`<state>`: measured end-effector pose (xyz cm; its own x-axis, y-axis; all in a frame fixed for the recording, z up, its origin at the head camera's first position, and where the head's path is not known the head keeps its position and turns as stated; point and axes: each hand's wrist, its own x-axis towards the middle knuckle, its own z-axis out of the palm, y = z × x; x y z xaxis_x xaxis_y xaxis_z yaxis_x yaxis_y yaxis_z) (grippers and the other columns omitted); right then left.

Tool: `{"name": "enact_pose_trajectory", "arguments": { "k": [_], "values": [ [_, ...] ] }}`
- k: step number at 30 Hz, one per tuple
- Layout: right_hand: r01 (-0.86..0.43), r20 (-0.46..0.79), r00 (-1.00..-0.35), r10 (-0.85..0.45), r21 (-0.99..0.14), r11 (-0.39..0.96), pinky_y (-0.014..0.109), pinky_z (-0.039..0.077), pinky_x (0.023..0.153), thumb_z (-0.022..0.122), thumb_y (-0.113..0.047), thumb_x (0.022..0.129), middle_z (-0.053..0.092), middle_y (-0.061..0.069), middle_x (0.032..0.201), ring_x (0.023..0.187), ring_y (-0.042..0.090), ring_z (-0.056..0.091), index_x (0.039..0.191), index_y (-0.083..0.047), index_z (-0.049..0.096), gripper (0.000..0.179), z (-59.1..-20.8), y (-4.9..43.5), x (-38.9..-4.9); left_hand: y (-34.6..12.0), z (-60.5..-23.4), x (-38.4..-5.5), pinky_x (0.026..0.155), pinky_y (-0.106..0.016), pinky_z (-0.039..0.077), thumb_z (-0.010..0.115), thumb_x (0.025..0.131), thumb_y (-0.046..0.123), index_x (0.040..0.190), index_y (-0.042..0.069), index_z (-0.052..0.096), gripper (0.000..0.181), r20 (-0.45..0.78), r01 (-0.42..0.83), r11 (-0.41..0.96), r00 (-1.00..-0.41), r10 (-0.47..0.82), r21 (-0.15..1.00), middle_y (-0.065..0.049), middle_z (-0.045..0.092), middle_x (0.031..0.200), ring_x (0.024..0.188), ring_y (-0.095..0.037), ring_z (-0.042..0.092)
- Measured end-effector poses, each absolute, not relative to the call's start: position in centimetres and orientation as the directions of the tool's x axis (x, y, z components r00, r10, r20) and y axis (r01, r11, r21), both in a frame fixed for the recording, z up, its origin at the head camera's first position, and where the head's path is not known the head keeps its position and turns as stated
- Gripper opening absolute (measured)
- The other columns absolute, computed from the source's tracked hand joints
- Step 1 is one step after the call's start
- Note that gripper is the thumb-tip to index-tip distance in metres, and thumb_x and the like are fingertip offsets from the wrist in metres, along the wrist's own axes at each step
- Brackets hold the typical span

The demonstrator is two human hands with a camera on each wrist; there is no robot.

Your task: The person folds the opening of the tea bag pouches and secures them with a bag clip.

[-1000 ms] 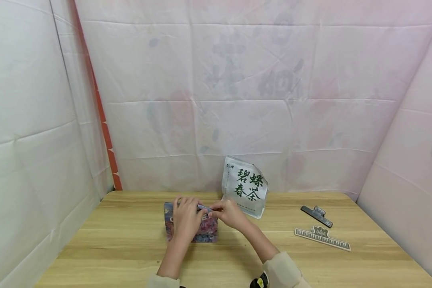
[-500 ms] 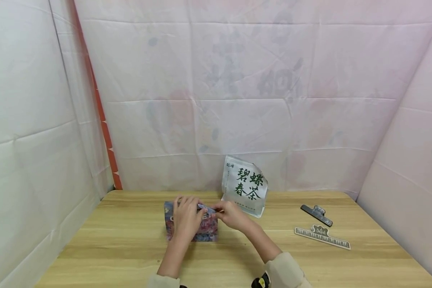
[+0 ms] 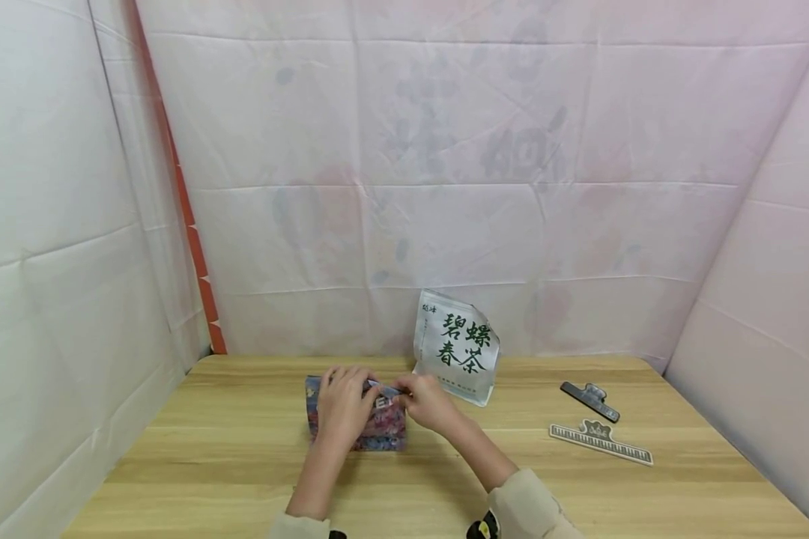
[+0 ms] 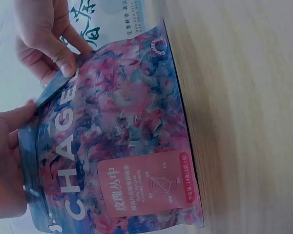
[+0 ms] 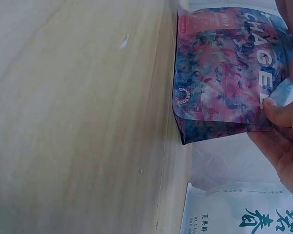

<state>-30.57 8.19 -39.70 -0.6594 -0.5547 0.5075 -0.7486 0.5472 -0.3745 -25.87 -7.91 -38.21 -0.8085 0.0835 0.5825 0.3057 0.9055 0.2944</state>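
Observation:
A blue-and-pink tea pouch with white CHAGEE lettering stands upright on the table, its printed front towards the person. My left hand holds its top edge, fingers over the back and thumb at the front, as the left wrist view shows. At the top right corner, my right hand pinches the rim between thumb and fingers. Part of the top edge is folded over in a slanting flap between both hands. The left hand covers part of the lettering in the head view.
Behind the right hand, a silvery-white tea bag with green characters leans on the cloth backdrop. To the right lie a black clip and a cream clip with a piano-key pattern. The wooden table has cloth walls on three sides.
Between the hands, the slanting blue flap at the pouch's top shows less, and more white lettering appears below it. Both hands keep their hold on the pouch; the bag and clips stay put.

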Motion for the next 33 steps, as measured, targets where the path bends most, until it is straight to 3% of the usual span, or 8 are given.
{"name": "enact_pose_trajectory", "arguments": {
  "k": [7,21,33],
  "values": [
    [-0.748,0.509,-0.659,-0.554,-0.368,0.553,0.02,0.045,0.052,0.069,0.002,0.078,0.063,0.002,0.075,0.059,0.006,0.053,0.079,-0.003,0.065,0.007,-39.65,8.17,-30.5,-8.28,-37.57,-25.68,0.102,-0.044,0.026,0.051,0.095,0.027,0.099,0.013,0.067,0.021,0.502,0.311,0.896,-0.857,0.119,0.317,-0.002,0.063,0.105,0.105,-0.024,0.052],
    [-0.733,0.471,-0.679,-0.563,-0.394,0.554,0.021,0.047,0.055,0.067,0.005,0.079,0.062,0.002,0.075,0.064,0.009,0.056,0.079,-0.004,0.064,0.009,-39.33,8.23,-30.48,-8.26,-37.74,-26.06,0.096,-0.042,0.033,0.055,0.092,0.026,0.092,0.012,0.069,0.02,0.554,0.305,0.9,-0.828,0.087,0.313,-0.002,0.066,0.098,0.098,-0.022,0.057],
    [-0.715,0.437,-0.699,-0.566,-0.429,0.552,0.022,0.046,0.055,0.066,0.005,0.08,0.062,0.003,0.075,0.063,0.009,0.054,0.079,-0.003,0.063,0.008,-39.49,8.17,-30.67,-8.41,-37.83,-25.93,0.097,-0.043,0.031,0.055,0.093,0.032,0.091,0.012,0.068,0.024,0.534,0.313,0.886,-0.841,0.09,0.343,-0.003,0.065,0.098,0.098,-0.024,0.055]
  ]
}}
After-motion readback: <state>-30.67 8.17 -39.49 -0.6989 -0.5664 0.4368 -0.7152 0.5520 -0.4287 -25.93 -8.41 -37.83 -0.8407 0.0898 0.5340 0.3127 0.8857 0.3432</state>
